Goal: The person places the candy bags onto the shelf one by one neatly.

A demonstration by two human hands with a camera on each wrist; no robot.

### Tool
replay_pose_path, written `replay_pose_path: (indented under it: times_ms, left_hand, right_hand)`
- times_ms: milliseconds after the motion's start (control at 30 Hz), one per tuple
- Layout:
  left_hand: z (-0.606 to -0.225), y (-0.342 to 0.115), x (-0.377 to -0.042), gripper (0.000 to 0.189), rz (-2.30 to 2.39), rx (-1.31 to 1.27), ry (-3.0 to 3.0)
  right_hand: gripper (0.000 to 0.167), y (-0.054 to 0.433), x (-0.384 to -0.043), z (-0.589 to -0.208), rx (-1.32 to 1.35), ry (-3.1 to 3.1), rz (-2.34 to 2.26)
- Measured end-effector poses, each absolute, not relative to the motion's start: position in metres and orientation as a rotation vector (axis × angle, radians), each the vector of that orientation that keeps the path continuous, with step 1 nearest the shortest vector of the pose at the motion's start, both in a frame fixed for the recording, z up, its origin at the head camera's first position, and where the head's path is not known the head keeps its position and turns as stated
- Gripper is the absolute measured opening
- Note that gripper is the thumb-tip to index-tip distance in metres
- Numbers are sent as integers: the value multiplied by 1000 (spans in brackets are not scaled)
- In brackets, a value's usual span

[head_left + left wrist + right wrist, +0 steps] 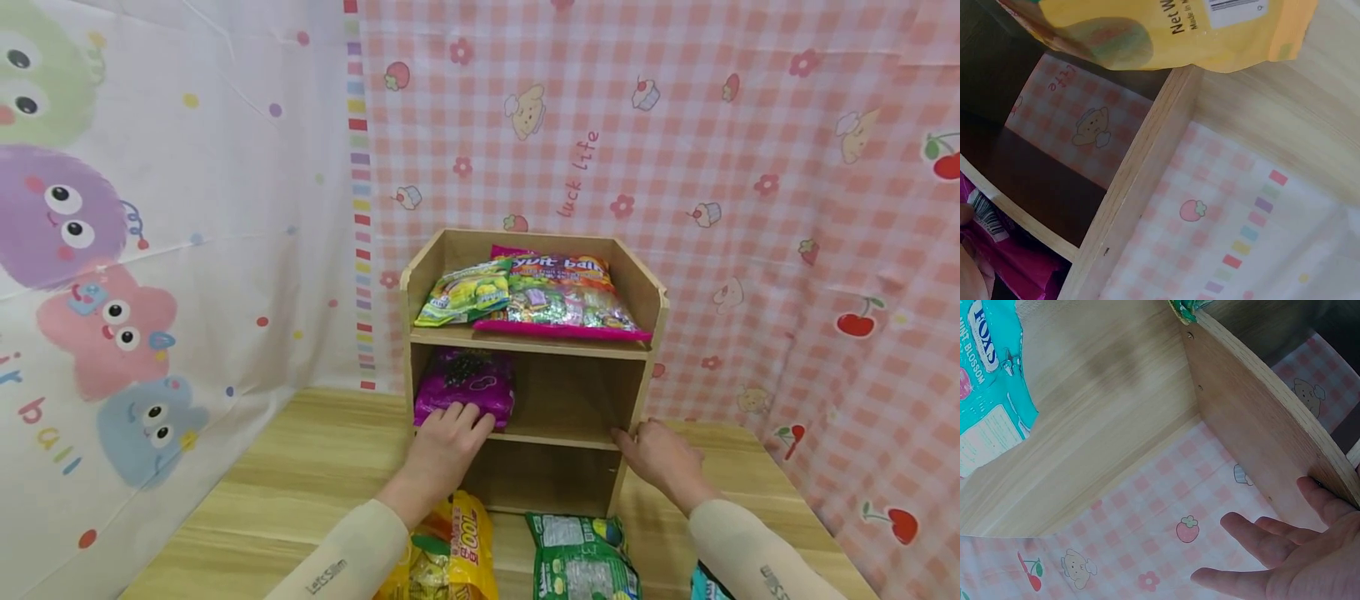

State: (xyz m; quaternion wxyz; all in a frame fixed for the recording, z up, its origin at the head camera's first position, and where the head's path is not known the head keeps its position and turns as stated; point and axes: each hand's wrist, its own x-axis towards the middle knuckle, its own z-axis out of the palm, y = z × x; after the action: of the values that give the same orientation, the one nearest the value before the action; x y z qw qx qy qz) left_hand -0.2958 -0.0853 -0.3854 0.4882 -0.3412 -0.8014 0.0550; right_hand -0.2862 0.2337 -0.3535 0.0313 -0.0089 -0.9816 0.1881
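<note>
Head cam bright, wrist cams dimmer w/ dark shadows in shelf unit [577, 396]

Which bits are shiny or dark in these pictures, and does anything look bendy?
Head view: bright glints on the pink-edged candy bag, dim shade in the lower spaces of the wooden shelf; left wrist view: very dark inside the shelf; right wrist view: a soft dark patch on the table, and the shelf's side edge looks curved, maybe from the lens.

The cream sleeves [358, 546] fit closely and bear small dark lettering [326, 577], reading "LetsSlim" on the left. The left hand [447, 442] and right hand [663, 457] are bare.
</note>
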Motion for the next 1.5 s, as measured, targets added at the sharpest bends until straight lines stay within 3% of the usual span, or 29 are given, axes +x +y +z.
replay_pose_path:
  times_ms: [133,333,700,833,1500]
  left_hand:
    - [-389,-87,-294,21,161,-820,-1920]
    - [-398,-91,-286,43,116,-796,-1929]
    - [-405,-90,-290,39,152,-748,-1999]
    - [-404,-89,-292,48,150,-744,-2059]
    - [-403,-92,-294,51,131,-747,-2068]
  right_hand:
    - [49,234,-286,-353,-25,-3030,584]
    - [49,233,-288,-351,-21,-3019,572]
    - [47,233,-286,-351,-34,-3023,581]
    - [47,234,-286,-352,-29,-3022,583]
    - [47,234,-285,-351,-22,-3023,584]
